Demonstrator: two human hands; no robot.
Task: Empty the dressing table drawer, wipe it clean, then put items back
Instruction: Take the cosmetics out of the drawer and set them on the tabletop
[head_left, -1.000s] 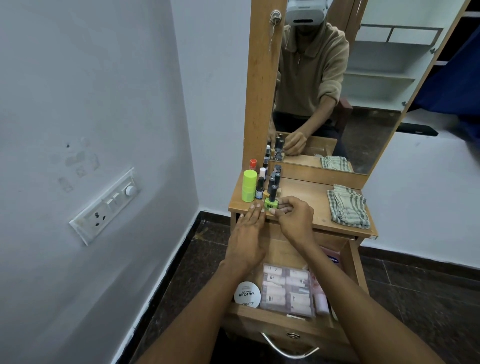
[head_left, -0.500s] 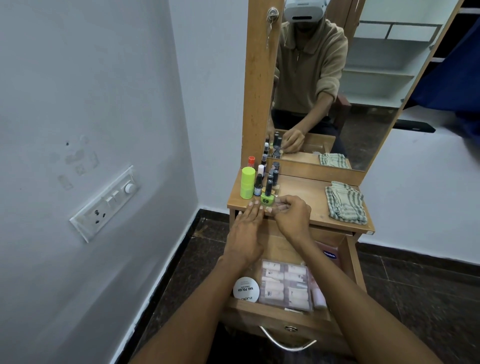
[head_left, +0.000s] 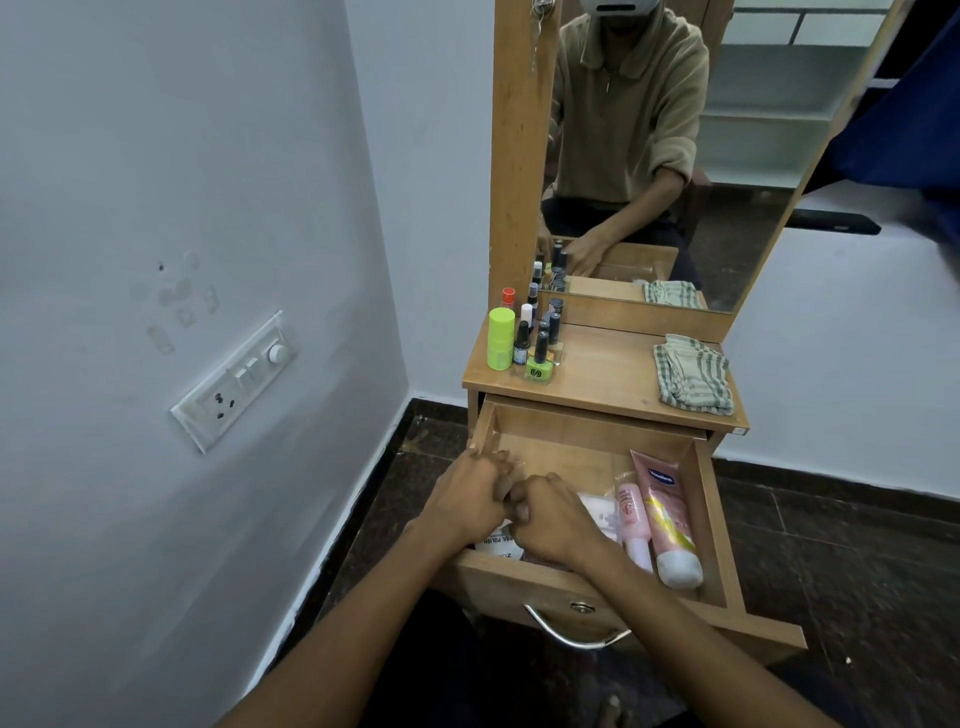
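I am reaching both hands into the near-left part of the open drawer (head_left: 711, 525), where the round white tub (head_left: 497, 544) and the flat clear packet (head_left: 597, 512) are lying mostly under my knuckles. My left hand (head_left: 470, 501) and right hand (head_left: 553, 522) are touching each other, fingers curled downward; I cannot tell whether either grip is actually closing on anything, since the fingertips are hidden. To do this well, I am thinking of taking one item per hand rather than bunching them, and lifting straight up so nothing is catching on the drawer's front wall. The two pink tubes (head_left: 657, 514) are lying side by side on the right of the drawer, not yet taken out. On the desk (head_left: 608, 371), the nail polish bottles (head_left: 540, 353) are crowding the far-left corner and the folded checked cloth (head_left: 693, 376) is waiting on the right, so I am judging the bare middle as the safest place to set things down.
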